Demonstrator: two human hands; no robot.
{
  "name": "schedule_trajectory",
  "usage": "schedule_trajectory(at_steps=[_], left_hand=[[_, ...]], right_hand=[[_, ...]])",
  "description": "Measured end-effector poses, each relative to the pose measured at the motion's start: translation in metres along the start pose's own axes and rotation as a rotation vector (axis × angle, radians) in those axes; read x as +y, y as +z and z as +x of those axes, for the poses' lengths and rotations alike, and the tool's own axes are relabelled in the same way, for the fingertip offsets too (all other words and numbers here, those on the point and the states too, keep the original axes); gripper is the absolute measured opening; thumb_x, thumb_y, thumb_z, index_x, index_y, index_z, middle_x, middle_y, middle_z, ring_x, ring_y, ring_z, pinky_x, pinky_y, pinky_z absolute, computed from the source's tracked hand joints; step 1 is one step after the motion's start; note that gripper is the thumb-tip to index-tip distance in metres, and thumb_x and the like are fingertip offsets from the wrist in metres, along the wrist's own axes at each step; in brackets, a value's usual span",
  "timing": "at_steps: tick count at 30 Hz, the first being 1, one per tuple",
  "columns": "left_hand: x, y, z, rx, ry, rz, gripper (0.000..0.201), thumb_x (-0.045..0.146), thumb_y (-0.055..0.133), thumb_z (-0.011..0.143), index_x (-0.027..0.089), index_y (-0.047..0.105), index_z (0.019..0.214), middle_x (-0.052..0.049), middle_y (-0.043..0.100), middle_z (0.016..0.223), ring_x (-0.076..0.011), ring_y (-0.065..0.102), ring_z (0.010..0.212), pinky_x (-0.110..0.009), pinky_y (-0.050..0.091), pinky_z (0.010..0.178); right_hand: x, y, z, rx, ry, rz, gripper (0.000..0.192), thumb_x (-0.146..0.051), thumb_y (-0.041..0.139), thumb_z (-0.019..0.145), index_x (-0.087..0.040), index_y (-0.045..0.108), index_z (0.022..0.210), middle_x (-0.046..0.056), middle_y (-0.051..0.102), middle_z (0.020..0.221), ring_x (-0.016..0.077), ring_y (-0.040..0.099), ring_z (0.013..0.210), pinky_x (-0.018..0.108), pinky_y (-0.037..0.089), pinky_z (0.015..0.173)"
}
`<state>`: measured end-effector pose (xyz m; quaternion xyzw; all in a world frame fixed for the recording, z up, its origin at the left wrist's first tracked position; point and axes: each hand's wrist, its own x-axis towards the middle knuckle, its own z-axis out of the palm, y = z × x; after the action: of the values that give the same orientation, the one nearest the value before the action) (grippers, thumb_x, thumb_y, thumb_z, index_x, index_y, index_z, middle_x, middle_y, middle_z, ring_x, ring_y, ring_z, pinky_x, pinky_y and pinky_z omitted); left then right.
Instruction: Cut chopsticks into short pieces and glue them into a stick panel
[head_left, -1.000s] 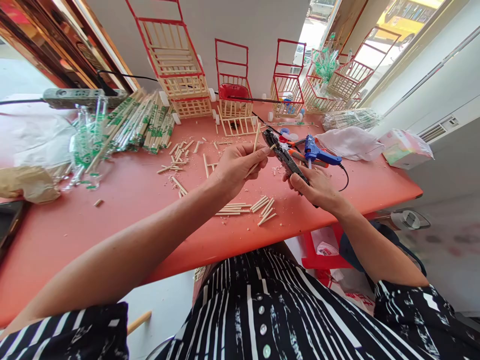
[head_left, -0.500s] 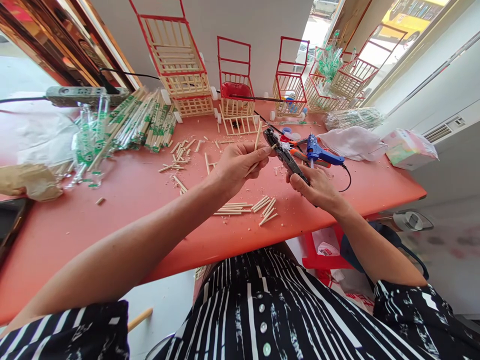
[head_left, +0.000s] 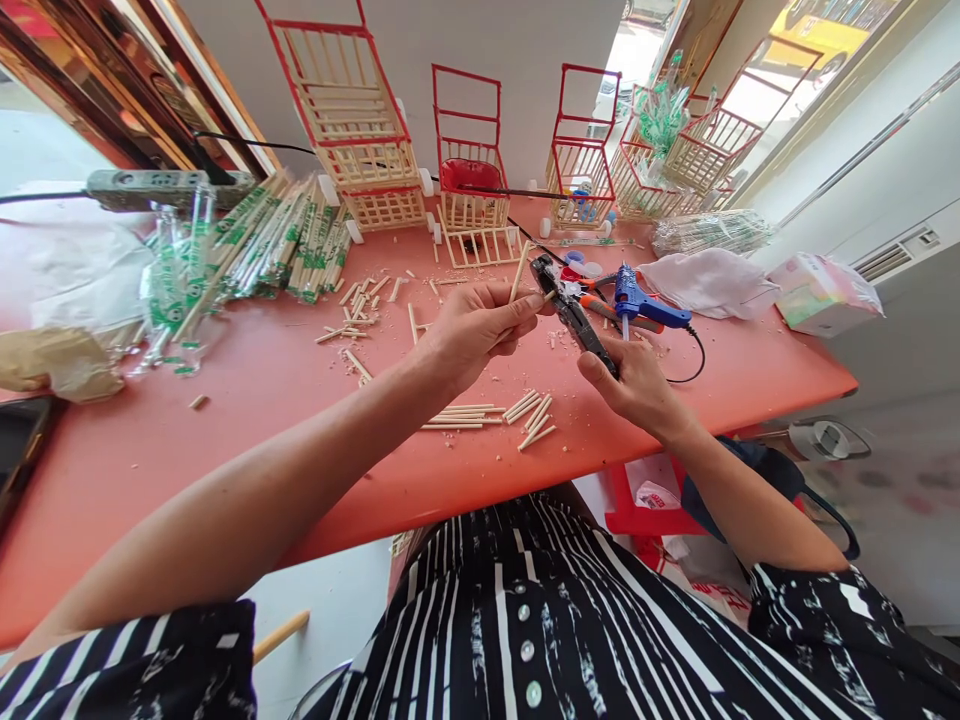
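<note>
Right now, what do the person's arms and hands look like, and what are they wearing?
Both forearms are bare, with no gloves, watch or rings that I can see on the left hand or the right hand. The short black sleeves with white stripes end near the elbows. They belong to a black-and-white striped buttoned top with small round pale buttons down the front.

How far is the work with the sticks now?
Done: several stick carts stand at the back, and cut sticks lie on the table. In hand: the left hand holds a stick at the cutter gripped by the right hand. Left: wrapped chopsticks remain uncut.
</note>
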<state>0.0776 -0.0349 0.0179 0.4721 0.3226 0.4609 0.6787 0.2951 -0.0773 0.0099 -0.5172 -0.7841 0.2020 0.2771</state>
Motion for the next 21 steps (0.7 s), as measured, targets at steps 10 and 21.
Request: schedule_trajectory(at_steps=[10, 21], left_hand=[[-0.005, -0.003, 0.004, -0.054, -0.144, -0.075, 0.025, 0.03, 0.08, 0.093, 0.013, 0.075, 0.075, 0.003, 0.05, 0.058, -0.0048, 0.033, 0.046, -0.018, 0.026, 0.044], [-0.008, 0.001, -0.001, -0.164, -0.25, -0.029, 0.033, 0.033, 0.077, 0.096, 0.012, 0.068, 0.073, 0.0, 0.059, 0.058, -0.0067, 0.05, 0.044, -0.018, 0.036, 0.044]], right_hand=[[0.01, -0.003, 0.017, -0.012, 0.295, 0.716, 0.059, -0.078, 0.077, 0.079, -0.022, 0.063, 0.087, 0.0, 0.057, 0.067, 0.0167, 0.056, 0.056, 0.033, 0.049, 0.05], [-0.011, 0.013, 0.039, 0.044, 0.1, 0.466, 0.056, -0.073, 0.079, 0.079, -0.02, 0.06, 0.083, -0.001, 0.056, 0.072, 0.0129, 0.049, 0.064, 0.031, 0.041, 0.058]])
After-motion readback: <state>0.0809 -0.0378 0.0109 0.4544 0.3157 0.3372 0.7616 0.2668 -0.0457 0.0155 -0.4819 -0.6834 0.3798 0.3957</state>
